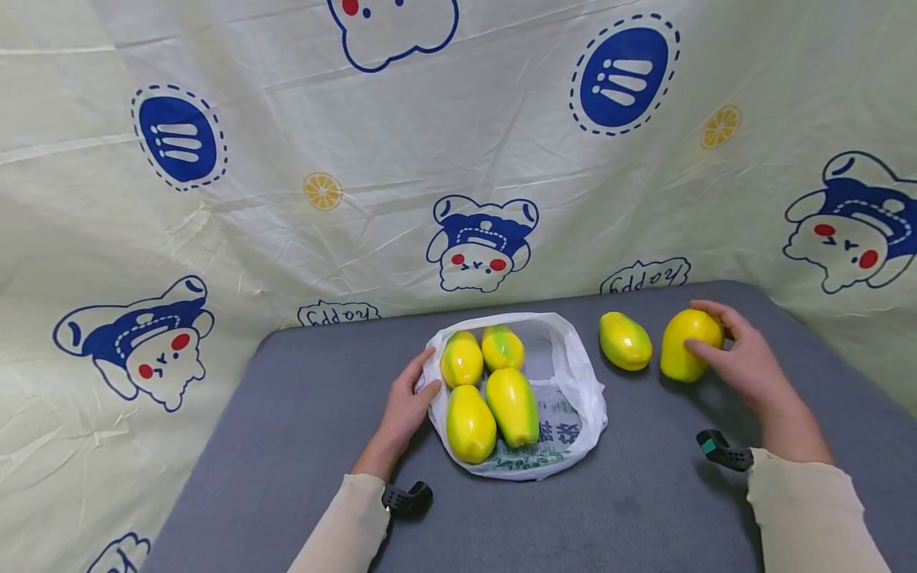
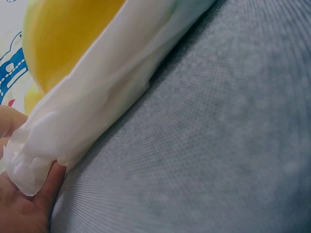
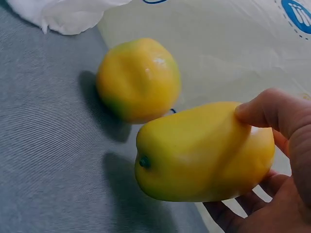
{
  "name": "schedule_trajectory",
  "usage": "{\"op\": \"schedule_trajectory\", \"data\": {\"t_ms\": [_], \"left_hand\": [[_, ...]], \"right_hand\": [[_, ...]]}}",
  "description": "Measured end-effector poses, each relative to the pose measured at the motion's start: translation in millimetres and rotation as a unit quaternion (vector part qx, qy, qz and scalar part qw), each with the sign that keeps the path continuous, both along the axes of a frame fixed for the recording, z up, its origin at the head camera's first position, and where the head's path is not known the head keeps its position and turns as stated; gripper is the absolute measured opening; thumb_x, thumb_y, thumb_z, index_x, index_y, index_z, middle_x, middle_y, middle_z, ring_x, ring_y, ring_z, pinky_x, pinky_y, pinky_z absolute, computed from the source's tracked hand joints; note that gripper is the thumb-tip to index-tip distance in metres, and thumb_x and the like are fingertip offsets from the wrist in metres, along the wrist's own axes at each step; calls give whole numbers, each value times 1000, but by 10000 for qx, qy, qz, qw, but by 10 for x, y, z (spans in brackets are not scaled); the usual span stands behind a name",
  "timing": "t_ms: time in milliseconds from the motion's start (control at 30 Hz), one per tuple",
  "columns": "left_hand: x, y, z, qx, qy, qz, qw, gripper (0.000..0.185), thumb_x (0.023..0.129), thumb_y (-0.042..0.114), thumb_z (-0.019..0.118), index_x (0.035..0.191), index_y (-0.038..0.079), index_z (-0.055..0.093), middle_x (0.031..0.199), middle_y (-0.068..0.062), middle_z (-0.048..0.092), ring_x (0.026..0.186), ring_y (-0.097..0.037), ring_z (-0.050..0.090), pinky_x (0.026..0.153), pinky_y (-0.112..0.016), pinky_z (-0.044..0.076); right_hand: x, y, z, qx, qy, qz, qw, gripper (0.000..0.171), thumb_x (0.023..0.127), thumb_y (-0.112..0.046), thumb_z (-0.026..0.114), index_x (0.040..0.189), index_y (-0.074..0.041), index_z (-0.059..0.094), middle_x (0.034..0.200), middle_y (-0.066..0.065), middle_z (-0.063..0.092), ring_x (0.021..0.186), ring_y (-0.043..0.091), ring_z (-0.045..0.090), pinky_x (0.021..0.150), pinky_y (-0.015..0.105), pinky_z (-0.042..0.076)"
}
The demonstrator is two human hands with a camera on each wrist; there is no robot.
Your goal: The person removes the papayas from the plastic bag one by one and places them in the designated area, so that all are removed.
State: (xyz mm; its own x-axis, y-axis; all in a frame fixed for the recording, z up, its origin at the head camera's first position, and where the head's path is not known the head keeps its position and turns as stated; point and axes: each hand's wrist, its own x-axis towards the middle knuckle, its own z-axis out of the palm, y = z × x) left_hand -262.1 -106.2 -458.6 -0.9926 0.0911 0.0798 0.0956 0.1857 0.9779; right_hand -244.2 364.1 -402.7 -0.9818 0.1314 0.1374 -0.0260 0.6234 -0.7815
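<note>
Four mangoes (image 1: 493, 394) lie in one bag (image 1: 573, 398), its edge seemingly pinched by the left hand (image 1: 405, 410); the right hand (image 1: 745, 362) grips one mango (image 1: 684, 344) of two outside.

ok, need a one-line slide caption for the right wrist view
Right hand grips a yellow fruit above the grey tabletop; a second fruit lies behind it.

Both forearms reach forward in pale sleeves, each with a small dark clip at the wrist. The left hand (image 1: 404, 406) lies low, fingers (image 1: 423, 372) stretched ahead and thumb pinching thin white plastic. The right hand (image 1: 741, 362) sits further out, fingers (image 1: 716, 312) and thumb curled round a yellow fruit.
</note>
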Motion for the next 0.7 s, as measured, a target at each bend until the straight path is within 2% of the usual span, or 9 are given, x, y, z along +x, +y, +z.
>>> {"op": "schedule_trajectory", "data": {"t_ms": [167, 333, 533, 700], "left_hand": [[2, -9, 6, -15, 15, -21, 10000, 54, 98, 12, 58, 149, 26, 47, 159, -5, 41, 148, -26, 35, 123, -50, 27], [-7, -14, 7, -2, -11, -50, 10000, 54, 99, 13, 58, 149, 27, 47, 159, -4, 41, 148, -25, 35, 123, -50, 27], [-1, -8, 8, -33, -45, -19, 10000, 54, 99, 13, 58, 149, 28, 47, 159, -4, 41, 147, -26, 37, 123, -50, 28], [5, -9, 17, -1, -60, -26, 10000, 54, 99, 13, 58, 149, 28, 47, 159, -5, 41, 147, -26, 36, 123, -50, 28]], "right_hand": [[-24, -36, -63, 122, 54, 34, 9999, 69, 100, -33, 57, 157, -10, 27, 154, 34, 24, 128, 53, 30, 96, 69, 32], [-48, -52, -134, 211, 189, 34, 9996, 69, 100, -31, 58, 157, -9, 26, 155, 36, 22, 130, 56, 29, 99, 73, 30], [-97, -71, -219, 491, 20, 171, 9986, 69, 100, -35, 57, 157, -7, 28, 154, 36, 25, 133, 59, 30, 103, 76, 28], [-121, -93, -282, 529, -103, 141, 9984, 68, 100, -31, 57, 157, -6, 27, 155, 36, 26, 132, 59, 31, 103, 75, 28]]}}
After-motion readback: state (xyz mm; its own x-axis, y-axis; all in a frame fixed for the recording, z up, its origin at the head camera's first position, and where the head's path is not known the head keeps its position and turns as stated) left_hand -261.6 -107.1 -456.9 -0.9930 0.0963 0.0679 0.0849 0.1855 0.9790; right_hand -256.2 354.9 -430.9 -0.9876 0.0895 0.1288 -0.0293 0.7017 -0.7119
